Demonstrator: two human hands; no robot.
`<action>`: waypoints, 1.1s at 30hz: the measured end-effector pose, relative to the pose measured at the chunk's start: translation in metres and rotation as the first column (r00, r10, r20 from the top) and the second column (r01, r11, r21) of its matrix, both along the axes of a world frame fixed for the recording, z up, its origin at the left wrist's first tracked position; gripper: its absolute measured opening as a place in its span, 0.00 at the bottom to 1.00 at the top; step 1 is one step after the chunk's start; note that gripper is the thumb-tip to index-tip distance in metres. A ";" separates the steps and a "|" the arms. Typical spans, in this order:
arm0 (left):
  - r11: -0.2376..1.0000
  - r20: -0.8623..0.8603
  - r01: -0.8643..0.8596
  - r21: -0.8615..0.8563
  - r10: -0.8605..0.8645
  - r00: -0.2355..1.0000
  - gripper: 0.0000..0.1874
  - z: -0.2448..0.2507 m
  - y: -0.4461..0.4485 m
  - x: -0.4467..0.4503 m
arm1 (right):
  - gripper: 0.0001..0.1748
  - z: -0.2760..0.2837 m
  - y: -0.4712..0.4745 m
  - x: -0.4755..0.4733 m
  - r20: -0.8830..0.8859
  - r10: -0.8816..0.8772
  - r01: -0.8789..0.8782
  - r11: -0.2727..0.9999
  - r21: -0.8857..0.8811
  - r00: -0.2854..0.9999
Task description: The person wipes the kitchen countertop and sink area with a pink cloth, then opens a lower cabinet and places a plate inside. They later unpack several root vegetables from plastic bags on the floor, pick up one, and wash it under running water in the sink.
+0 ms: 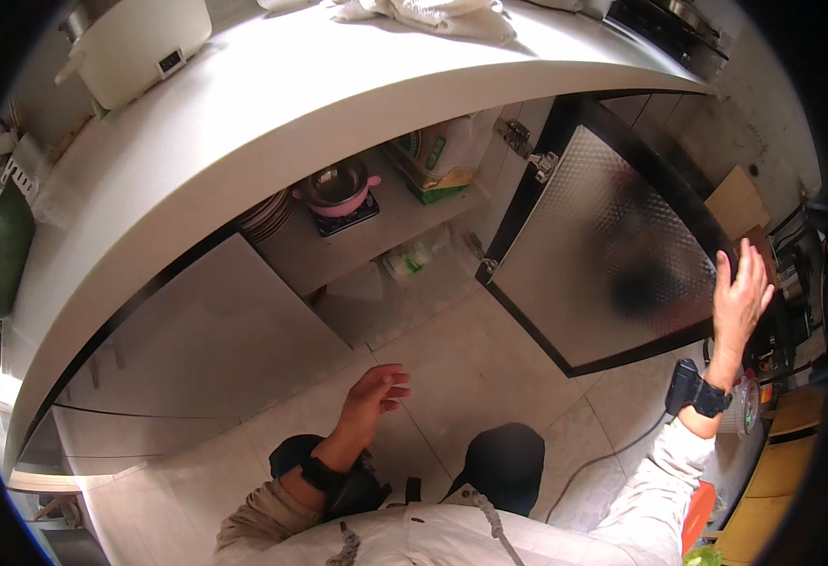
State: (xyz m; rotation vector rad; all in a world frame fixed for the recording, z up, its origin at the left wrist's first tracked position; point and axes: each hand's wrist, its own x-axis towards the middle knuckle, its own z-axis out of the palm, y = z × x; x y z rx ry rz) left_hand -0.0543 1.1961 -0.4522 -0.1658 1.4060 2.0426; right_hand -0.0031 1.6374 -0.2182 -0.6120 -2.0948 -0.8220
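Observation:
Under a white countertop, a cabinet door with a black frame and textured panel (pixel 612 255) stands swung open. My right hand (pixel 742 286) is at its outer edge, fingers extended; whether it touches the frame is hard to tell. My left hand (pixel 378 396) is raised over the floor with fingers apart and nothing in it. Inside the cabinet, a metal bowl in a pink holder (pixel 337 187) sits on a dark patterned box on the shelf (pixel 385 230). A stack of plates (pixel 266 216) is left of it, a green and white package (pixel 442 159) right of it. Plastic bags (pixel 414 258) lie below.
The countertop (pixel 244 92) curves across the view, with a white cooker (pixel 141 49) at upper left, a cloth (pixel 428 14) at the top and a stove (pixel 668 35) at upper right. A red stool or bin (pixel 698 516) and wooden drawers (pixel 775 474) are at lower right.

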 end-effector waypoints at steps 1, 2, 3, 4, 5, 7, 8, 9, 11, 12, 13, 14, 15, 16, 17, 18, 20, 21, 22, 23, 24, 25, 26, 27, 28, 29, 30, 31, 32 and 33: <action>0.999 0.007 0.042 -0.003 -0.042 0.999 0.18 -0.003 0.006 0.000 | 0.24 -0.001 0.009 0.007 0.054 -0.086 0.086 0.996 -0.003 0.995; 0.997 0.037 0.075 -0.009 -0.074 0.997 0.18 -0.005 0.014 -0.001 | 0.23 0.001 0.016 0.013 0.106 -0.011 0.038 0.967 -0.254 0.994; 0.995 0.060 0.101 -0.012 -0.100 0.993 0.18 -0.007 0.022 0.000 | 0.21 0.003 0.018 0.016 0.092 0.058 -0.022 0.935 -0.353 0.994; 0.992 0.085 0.129 -0.013 -0.127 0.988 0.18 -0.009 0.029 0.002 | 0.21 0.007 0.015 0.022 0.135 0.109 -0.044 0.909 -0.413 0.985; 0.988 0.135 0.154 -0.018 -0.150 0.979 0.17 -0.010 0.033 0.005 | 0.21 0.013 0.009 0.028 0.167 0.110 -0.014 0.870 -0.493 0.980; 0.978 0.222 0.207 -0.016 -0.198 0.955 0.17 -0.013 0.040 0.015 | 0.20 0.029 -0.016 0.044 0.189 0.234 -0.068 0.781 -0.621 0.954; 0.979 0.269 0.203 -0.017 -0.191 0.944 0.18 -0.016 0.041 0.022 | 0.20 0.041 -0.030 0.052 0.254 0.246 0.004 0.711 -0.703 0.936; 0.978 0.289 0.203 -0.040 -0.183 0.940 0.17 -0.019 0.041 0.030 | 0.20 0.052 -0.046 0.061 0.274 0.310 0.016 0.634 -0.773 0.910; 0.982 0.300 0.177 -0.071 -0.148 0.942 0.17 -0.031 0.042 0.051 | 0.20 0.065 -0.075 0.072 0.364 0.311 0.159 0.527 -0.835 0.878; 0.978 0.337 0.181 -0.100 -0.138 0.931 0.17 -0.039 0.043 0.061 | 0.21 0.072 -0.088 0.075 0.510 0.388 0.243 0.560 -0.792 0.768; 0.979 0.353 0.167 -0.119 -0.115 0.929 0.17 -0.046 0.043 0.073 | 0.22 0.077 -0.096 0.074 0.508 0.468 0.297 0.453 -0.840 0.723; 0.979 0.371 0.152 -0.140 -0.090 0.924 0.16 -0.051 0.042 0.088 | 0.24 0.080 -0.104 0.072 0.495 0.538 0.363 0.339 -0.868 0.682; 0.991 0.325 0.077 -0.107 -0.039 0.945 0.16 -0.055 0.038 0.103 | 0.25 0.084 -0.117 0.075 0.386 0.535 0.452 0.008 -0.892 0.752; 0.997 0.285 0.009 -0.071 0.012 0.959 0.16 -0.058 0.031 0.112 | 0.23 0.076 -0.131 0.069 0.209 0.536 0.361 -0.194 -0.912 0.818; 0.997 0.328 -0.052 -0.050 0.066 0.943 0.15 -0.058 0.022 0.119 | 0.21 0.067 -0.148 0.062 0.032 0.496 0.257 -0.393 -0.883 0.868; 0.984 0.230 -0.042 -0.173 0.082 0.970 0.14 -0.054 0.016 0.126 | 0.25 0.066 -0.156 0.057 -0.001 0.464 0.254 -0.486 -0.836 0.886; 0.907 0.210 -0.027 -0.420 0.126 0.969 0.13 -0.033 -0.005 0.134 | 0.27 0.059 -0.185 0.046 -0.154 0.429 0.138 -0.576 -0.806 0.890; 0.843 0.020 -0.011 -0.538 0.025 0.999 0.13 -0.019 -0.020 0.131 | 0.28 0.056 -0.199 0.038 -0.281 0.429 0.031 -0.589 -0.808 0.858; 0.757 -0.260 -0.052 -0.651 -0.157 0.953 0.12 -0.003 -0.031 0.126 | 0.31 0.056 -0.207 0.029 -0.158 0.524 0.157 -0.506 -0.848 0.837; 0.611 -0.505 -0.209 -0.763 -0.364 0.782 0.12 0.013 -0.043 0.119 | 0.35 0.054 -0.221 0.017 -0.047 0.604 0.271 -0.424 -0.864 0.795; 0.486 -0.639 -0.418 -0.768 -0.534 0.553 0.12 0.034 -0.054 0.112 | 0.34 0.054 -0.234 0.005 -0.085 0.603 0.253 -0.453 -0.855 0.793; 0.485 -0.577 -0.339 -0.806 -0.516 0.634 0.11 0.057 -0.067 0.107 | 0.34 0.053 -0.249 -0.006 -0.141 0.600 0.227 -0.495 -0.839 0.788; 0.501 -0.530 -0.276 -0.821 -0.487 0.694 0.11 0.080 -0.076 0.102 | 0.34 0.052 -0.263 -0.017 -0.169 0.613 0.175 -0.461 -0.870 0.772; 0.487 -0.503 -0.250 -0.837 -0.506 0.701 0.10 0.103 -0.083 0.098 | 0.33 0.051 -0.276 -0.029 -0.215 0.624 0.111 -0.440 -0.891 0.751; 0.705 -0.347 -0.118 -0.699 -0.191 0.918 0.12 0.123 -0.089 0.096 | 0.33 0.047 -0.287 -0.040 -0.228 0.635 0.112 -0.448 -0.887 0.738; 0.832 -0.143 -0.175 -0.527 0.116 0.983 0.14 0.142 -0.094 0.095 | 0.33 0.042 -0.296 -0.052 -0.226 0.641 0.125 -0.455 -0.882 0.733; 0.843 -0.032 -0.195 -0.501 0.207 0.978 0.15 0.159 -0.101 0.094 | 0.33 0.038 -0.303 -0.062 -0.219 0.652 0.108 -0.422 -0.900 0.726; 0.854 0.042 -0.230 -0.467 0.281 0.959 0.16 0.175 -0.107 0.093 | 0.33 0.032 -0.310 -0.071 -0.214 0.656 0.089 -0.395 -0.914 0.724; 0.847 0.071 -0.217 -0.485 0.285 0.956 0.17 0.188 -0.112 0.093 | 0.33 0.025 -0.316 -0.079 -0.183 0.643 0.123 -0.401 -0.908 0.743; 0.844 0.060 -0.213 -0.492 0.277 0.959 0.17 0.200 -0.118 0.093 | 0.30 0.017 -0.321 -0.088 -0.095 0.678 0.216 -0.360 -0.908 0.729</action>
